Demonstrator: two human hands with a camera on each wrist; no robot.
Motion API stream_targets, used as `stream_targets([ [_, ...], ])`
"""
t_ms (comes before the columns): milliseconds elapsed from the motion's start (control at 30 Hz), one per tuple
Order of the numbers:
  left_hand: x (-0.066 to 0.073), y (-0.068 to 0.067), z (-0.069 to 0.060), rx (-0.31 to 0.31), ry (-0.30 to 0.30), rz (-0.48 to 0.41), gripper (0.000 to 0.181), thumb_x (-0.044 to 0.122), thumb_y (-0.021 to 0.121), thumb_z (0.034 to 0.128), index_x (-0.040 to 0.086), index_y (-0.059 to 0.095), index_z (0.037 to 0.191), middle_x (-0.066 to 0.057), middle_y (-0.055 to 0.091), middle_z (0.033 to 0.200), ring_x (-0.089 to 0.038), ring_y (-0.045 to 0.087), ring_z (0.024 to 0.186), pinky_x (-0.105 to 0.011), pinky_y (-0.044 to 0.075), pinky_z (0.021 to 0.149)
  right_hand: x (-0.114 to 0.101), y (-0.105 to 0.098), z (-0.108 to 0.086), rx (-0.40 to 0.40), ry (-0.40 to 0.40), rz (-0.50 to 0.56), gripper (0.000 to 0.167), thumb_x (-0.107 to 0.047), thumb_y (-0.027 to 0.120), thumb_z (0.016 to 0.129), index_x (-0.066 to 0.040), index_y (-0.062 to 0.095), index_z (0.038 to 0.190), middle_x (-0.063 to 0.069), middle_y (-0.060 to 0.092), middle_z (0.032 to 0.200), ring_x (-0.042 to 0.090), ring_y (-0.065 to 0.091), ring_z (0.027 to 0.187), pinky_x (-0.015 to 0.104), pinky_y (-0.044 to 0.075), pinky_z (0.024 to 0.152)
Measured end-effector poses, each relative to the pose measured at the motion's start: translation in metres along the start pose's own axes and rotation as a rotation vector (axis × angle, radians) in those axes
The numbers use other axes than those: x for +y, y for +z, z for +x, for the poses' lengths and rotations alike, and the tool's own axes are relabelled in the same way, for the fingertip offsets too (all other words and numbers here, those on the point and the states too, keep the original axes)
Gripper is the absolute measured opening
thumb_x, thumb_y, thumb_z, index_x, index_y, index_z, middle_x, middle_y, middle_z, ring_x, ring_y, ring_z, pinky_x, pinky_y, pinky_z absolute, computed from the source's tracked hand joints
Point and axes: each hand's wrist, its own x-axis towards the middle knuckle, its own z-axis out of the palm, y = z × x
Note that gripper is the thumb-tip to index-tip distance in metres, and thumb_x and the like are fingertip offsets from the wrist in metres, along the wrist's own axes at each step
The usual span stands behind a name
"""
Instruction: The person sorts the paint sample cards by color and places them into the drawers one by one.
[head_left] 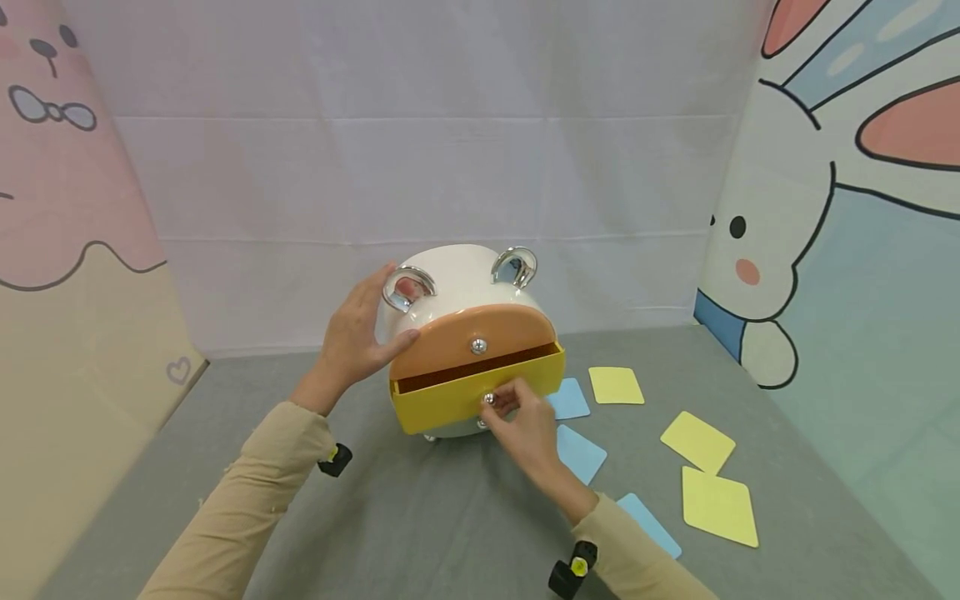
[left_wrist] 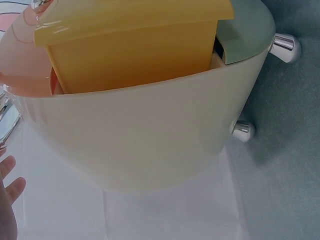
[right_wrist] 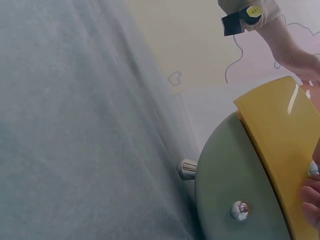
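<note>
A small white rounded drawer box (head_left: 465, 279) with silver ear-shaped loops stands on the grey cloth. Its yellow drawer (head_left: 438, 406) is pulled partway out, between an orange drawer (head_left: 441, 340) above and a green drawer (right_wrist: 227, 175) below. My left hand (head_left: 354, 335) rests on the box's upper left side, thumb on the orange front's edge and extended fingers by the left ear. With thumb and fingertips, my right hand (head_left: 525, 423) pinches the silver knob (head_left: 489, 398) of the yellow drawer. The left wrist view shows the yellow drawer's side (left_wrist: 135, 60) projecting from the white shell.
Right of the box, several blue cards (head_left: 580, 454) and yellow cards (head_left: 720, 506) lie scattered on the grey cloth (head_left: 390, 525). A white backdrop (head_left: 450, 167) hangs behind, with cartoon-printed panels on the left (head_left: 82, 317) and right (head_left: 870, 333).
</note>
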Motion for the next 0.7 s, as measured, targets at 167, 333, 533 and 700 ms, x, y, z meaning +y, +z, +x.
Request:
stream_targets([
  [167,0.0,0.0,0.0,-0.005,-0.003,0.006,0.086,0.063,0.044,0.0807,0.003,0.029,0.141,-0.015,0.042,0.136,-0.03,0.042,0.12,-0.049,0.039,0.094,-0.004,-0.01,-0.007,-0.019,-0.025,-0.017,0.015,-0.011,0.072,0.071,-0.009,0.058,0.078,-0.002,0.061,0.066,0.008,0.057,0.055,0.021,0.047,0.051],
  [333,0.0,0.0,0.0,-0.012,-0.01,0.009,0.085,0.061,0.046,0.0806,0.004,0.028,0.141,-0.015,0.042,0.136,-0.03,0.042,0.121,-0.05,0.039,0.093,-0.007,-0.021,-0.015,-0.05,-0.034,-0.001,0.015,-0.011,0.071,0.072,-0.011,0.058,0.079,-0.005,0.06,0.067,0.005,0.056,0.056,0.023,0.048,0.05],
  [533,0.0,0.0,0.0,-0.009,-0.001,0.003,0.084,0.06,0.047,0.0806,0.004,0.028,0.141,-0.014,0.042,0.137,-0.03,0.042,0.12,-0.05,0.04,0.093,-0.009,-0.03,-0.024,-0.045,-0.081,0.014,0.017,-0.01,0.072,0.07,-0.012,0.057,0.078,-0.007,0.06,0.066,0.003,0.055,0.055,0.016,0.045,0.048],
  [700,-0.001,0.0,0.0,-0.006,0.004,0.005,0.084,0.061,0.046,0.0808,0.004,0.029,0.141,-0.014,0.042,0.137,-0.03,0.042,0.121,-0.05,0.039,0.093,-0.011,-0.036,-0.03,-0.044,-0.084,0.029,0.018,-0.008,0.073,0.068,-0.012,0.057,0.077,-0.008,0.06,0.065,0.001,0.055,0.054,0.015,0.044,0.046],
])
